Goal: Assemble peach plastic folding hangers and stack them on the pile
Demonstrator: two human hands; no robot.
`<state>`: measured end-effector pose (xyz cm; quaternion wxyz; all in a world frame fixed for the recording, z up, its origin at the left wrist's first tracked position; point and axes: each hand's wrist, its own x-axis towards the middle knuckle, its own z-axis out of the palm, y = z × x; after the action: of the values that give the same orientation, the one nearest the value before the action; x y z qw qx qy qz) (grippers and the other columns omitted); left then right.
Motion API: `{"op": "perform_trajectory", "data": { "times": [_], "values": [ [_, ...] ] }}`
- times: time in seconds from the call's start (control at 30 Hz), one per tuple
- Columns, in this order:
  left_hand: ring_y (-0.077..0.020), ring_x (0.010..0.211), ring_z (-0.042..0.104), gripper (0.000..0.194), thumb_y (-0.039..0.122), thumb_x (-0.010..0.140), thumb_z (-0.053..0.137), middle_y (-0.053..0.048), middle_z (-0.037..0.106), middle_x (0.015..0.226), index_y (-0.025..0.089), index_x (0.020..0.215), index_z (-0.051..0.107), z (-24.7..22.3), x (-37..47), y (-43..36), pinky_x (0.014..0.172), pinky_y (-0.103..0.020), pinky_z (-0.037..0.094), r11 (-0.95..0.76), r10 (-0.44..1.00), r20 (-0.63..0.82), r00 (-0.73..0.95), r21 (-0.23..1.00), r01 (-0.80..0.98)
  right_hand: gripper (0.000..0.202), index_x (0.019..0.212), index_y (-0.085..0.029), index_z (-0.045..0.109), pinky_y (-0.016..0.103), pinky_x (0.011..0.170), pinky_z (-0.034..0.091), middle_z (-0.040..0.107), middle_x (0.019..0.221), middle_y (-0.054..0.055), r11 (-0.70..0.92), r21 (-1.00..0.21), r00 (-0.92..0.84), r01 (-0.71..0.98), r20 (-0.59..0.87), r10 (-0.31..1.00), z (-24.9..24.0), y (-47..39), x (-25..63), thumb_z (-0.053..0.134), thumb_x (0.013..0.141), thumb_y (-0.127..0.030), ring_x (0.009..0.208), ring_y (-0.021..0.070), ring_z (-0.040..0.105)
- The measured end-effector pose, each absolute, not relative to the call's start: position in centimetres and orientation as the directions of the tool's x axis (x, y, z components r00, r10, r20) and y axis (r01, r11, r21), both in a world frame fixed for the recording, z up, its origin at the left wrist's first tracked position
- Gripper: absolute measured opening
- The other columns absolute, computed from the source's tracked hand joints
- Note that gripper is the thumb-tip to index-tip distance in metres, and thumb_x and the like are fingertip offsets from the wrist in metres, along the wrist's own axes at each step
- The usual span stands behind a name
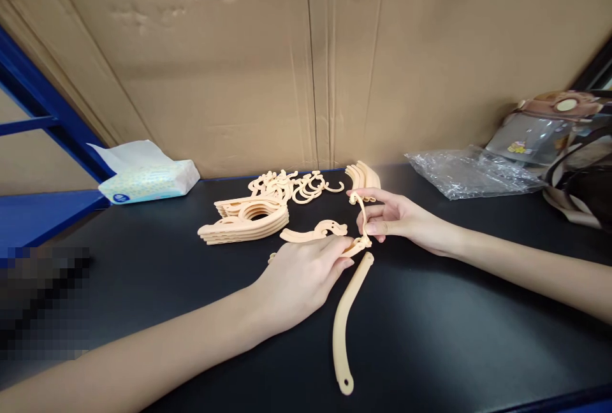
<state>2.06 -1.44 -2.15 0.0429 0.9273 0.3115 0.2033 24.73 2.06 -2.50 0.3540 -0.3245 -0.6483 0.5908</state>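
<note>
My left hand [306, 273] is closed on a beige plastic hanger arm [354, 249], whose far part is hidden under the palm. Thumb and fingers of my right hand [394, 215] pinch a thin curved hanger hook [365, 217]; its lower end meets the tip of the held arm. Just beyond my left hand, another hanger arm piece [308, 234] with a rounded cut-out lies flat. A long, slightly bent hanger bar [340, 330] with a hole at its near end rests in front of my hands.
Behind my left hand are stacked hanger pieces [243, 228] and a pile of loose hooks [275, 185]. More bars [364, 177] lie behind my right hand. A tissue pack [153, 180] is at left; a clear plastic bag [473, 174] and a bottle [530, 132] are at right. Cardboard [215, 69] stands behind the black table [454, 349].
</note>
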Motion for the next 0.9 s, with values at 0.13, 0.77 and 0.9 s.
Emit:
{"op": "perform_trajectory", "data": {
  "times": [0.13,0.77,0.9],
  "values": [
    [-0.0144,0.066,0.056,0.011,0.019,0.095,0.041,0.000,0.061,0.080,0.018,0.095,0.052,-2.03,2.06,-1.56,0.054,-0.023,0.037,-0.791,0.611,0.326,0.721,0.218,0.572,0.063,0.133,-0.022,0.040,0.022,0.061,0.043,0.060,0.080,-0.001,0.097,-0.995,-0.544,-0.004,0.083,0.835,-2.45,2.01,24.73,0.071,0.078,-0.022,0.072,0.0106,0.054],
    [-0.0147,0.066,0.057,0.011,0.019,0.095,0.041,0.000,0.061,0.082,0.018,0.099,0.052,-2.21,2.07,-1.53,0.053,-0.023,0.037,-0.788,0.615,0.331,0.716,0.208,0.580,0.061,0.130,-0.021,0.040,0.023,0.060,0.042,0.059,0.079,0.000,0.094,-0.995,-0.548,0.012,0.072,0.833,-2.34,1.92,24.54,0.071,0.078,-0.024,0.071,0.0111,0.054],
    [-0.0138,0.065,0.056,0.010,0.019,0.095,0.042,0.001,0.061,0.084,0.019,0.098,0.051,-2.14,2.02,-1.51,0.052,-0.023,0.035,-0.779,0.627,0.309,0.715,0.218,0.589,0.060,0.130,-0.021,0.040,0.024,0.060,0.041,0.059,0.080,0.000,0.083,-0.996,-0.541,0.020,0.059,0.839,-2.34,1.93,24.48,0.071,0.078,-0.026,0.070,0.0110,0.053]
  ]
}}
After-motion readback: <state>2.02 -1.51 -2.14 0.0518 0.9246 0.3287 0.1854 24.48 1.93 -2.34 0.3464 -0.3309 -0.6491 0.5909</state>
